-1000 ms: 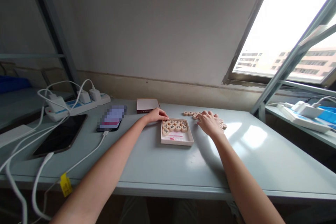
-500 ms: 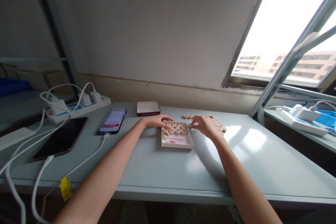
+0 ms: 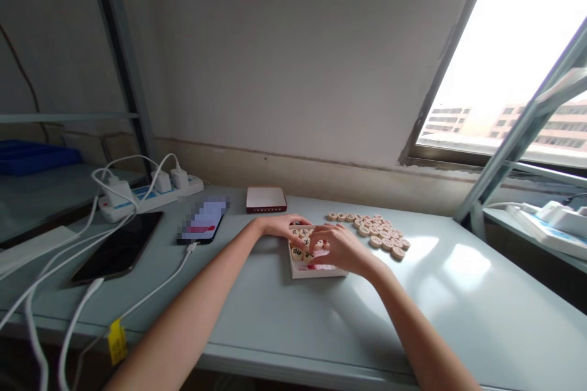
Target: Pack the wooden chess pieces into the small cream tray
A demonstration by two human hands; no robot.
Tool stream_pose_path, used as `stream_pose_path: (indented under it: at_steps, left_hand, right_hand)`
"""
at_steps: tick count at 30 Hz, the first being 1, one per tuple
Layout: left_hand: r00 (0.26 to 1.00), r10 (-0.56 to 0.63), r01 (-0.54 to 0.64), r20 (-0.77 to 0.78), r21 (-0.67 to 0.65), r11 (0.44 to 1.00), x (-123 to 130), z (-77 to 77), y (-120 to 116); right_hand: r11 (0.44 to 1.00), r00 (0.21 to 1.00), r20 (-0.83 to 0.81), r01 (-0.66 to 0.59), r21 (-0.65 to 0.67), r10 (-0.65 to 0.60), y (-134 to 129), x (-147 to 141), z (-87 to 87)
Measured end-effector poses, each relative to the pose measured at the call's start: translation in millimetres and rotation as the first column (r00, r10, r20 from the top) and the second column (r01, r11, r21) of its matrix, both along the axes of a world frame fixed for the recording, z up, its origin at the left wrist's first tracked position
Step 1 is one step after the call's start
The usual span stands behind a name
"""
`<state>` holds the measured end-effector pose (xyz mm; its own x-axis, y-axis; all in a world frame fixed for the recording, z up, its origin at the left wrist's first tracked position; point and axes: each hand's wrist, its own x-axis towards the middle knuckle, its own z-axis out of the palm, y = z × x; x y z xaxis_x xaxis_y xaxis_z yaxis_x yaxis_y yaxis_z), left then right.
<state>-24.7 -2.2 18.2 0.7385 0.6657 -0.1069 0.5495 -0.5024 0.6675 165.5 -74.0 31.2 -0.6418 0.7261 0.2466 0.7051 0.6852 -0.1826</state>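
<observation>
A shallow white box (image 3: 321, 273) sits on the desk in front of me, partly filled with round wooden Chinese chess pieces (image 3: 297, 254) marked with dark characters. My left hand (image 3: 280, 226) grips the box at its far left corner, thumb over the pieces. Inside the box, my right hand (image 3: 342, 249) pinches a chess piece among the others; the fingers hide most of it and much of the box's right side. To the right lies a spread of several loose chess pieces (image 3: 384, 234).
Behind the box is a dark red-edged box lid (image 3: 266, 199), pale inside. On the left lie a charging phone (image 3: 205, 220), a dark tablet (image 3: 120, 248), white cables and a power strip (image 3: 153, 194). A metal post (image 3: 513, 122) rises at the right by the window.
My right hand has moved left from the loose pieces into the box, carrying a chess piece. My left hand stays at the box. The view has shifted slightly.
</observation>
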Motion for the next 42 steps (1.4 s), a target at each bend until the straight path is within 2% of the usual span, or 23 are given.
stream_pose_path:
  at_steps: [3, 8, 10, 11, 12, 14, 16, 17, 22, 28, 36, 39, 42]
  left_hand:
    - [1.0, -0.004, 0.005, -0.029, 0.013, 1.0, -0.6, 0.8, 0.9]
    - [0.993, -0.017, 0.023, -0.115, 0.048, 0.999, 0.9, -1.0, 3.0]
    - [0.989, -0.012, 0.02, -0.146, 0.054, 0.998, 2.7, -2.5, 3.3]
    - [0.988, -0.008, 0.016, -0.152, 0.053, 0.998, 3.6, -3.0, 3.1]
    - [0.988, -0.004, 0.011, -0.153, 0.047, 0.999, 4.5, -3.1, 2.6]
    - [0.989, 0.004, 0.001, -0.15, 0.032, 0.999, 5.8, -2.3, 0.8]
    - [0.988, 0.01, -0.006, -0.152, 0.027, 1.0, 6.3, -0.5, -1.3]
    - [0.988, 0.015, -0.01, -0.153, 0.029, 1.0, 6.4, 0.6, -2.2]
    - [0.988, 0.014, -0.012, -0.152, 0.016, 1.0, 5.5, 3.6, -2.9]
    - [0.979, 0.033, -0.028, -0.202, 0.031, 0.999, 10.3, 6.4, -6.6]
    - [0.977, 0.068, -0.055, -0.202, 0.069, 0.996, 16.2, 6.7, -12.5]
    - [0.981, 0.059, -0.047, -0.184, 0.07, 0.996, 13.7, 2.1, -7.4]
    - [0.983, 0.044, -0.032, -0.176, 0.068, 0.997, 11.8, -3.1, -1.7]
  right_hand:
    - [0.999, 1.0, 0.025, 0.005, 0.044, -0.006, 0.3, -1.0, -1.7]
    - [0.998, 1.0, -0.022, -0.017, -0.056, 0.015, 3.8, 5.8, 1.6]
    - [0.996, 0.996, -0.036, 0.078, -0.047, -0.08, 8.1, 16.4, 4.1]
    - [0.985, 0.984, -0.045, 0.172, 0.0, -0.172, 11.0, 24.0, 4.7]
    - [0.957, 0.959, -0.054, 0.283, 0.07, -0.279, 14.3, 32.8, 4.4]
    - [0.849, 0.874, -0.056, 0.484, 0.213, -0.483, 21.5, 52.4, 1.0]
    - [0.765, 0.793, 0.011, 0.584, 0.27, -0.609, 27.7, 70.4, -5.4]
    - [0.755, 0.773, 0.059, 0.595, 0.276, -0.631, 30.0, 77.4, -8.8]
    - [0.82, 0.812, 0.17, 0.51, 0.259, -0.558, 32.0, 86.7, -15.5]
    - [0.821, 0.794, 0.216, 0.533, 0.203, -0.569, 27.6, 80.3, -8.7]
    - [0.817, 0.812, 0.094, 0.569, 0.095, -0.576, 34.8, 89.8, -17.5]
    - [0.843, 0.842, 0.045, 0.536, 0.042, -0.537, 33.5, 85.7, -14.8]
    - [0.876, 0.871, -0.097, 0.48, -0.044, -0.482, 27.5, 75.2, -6.1]
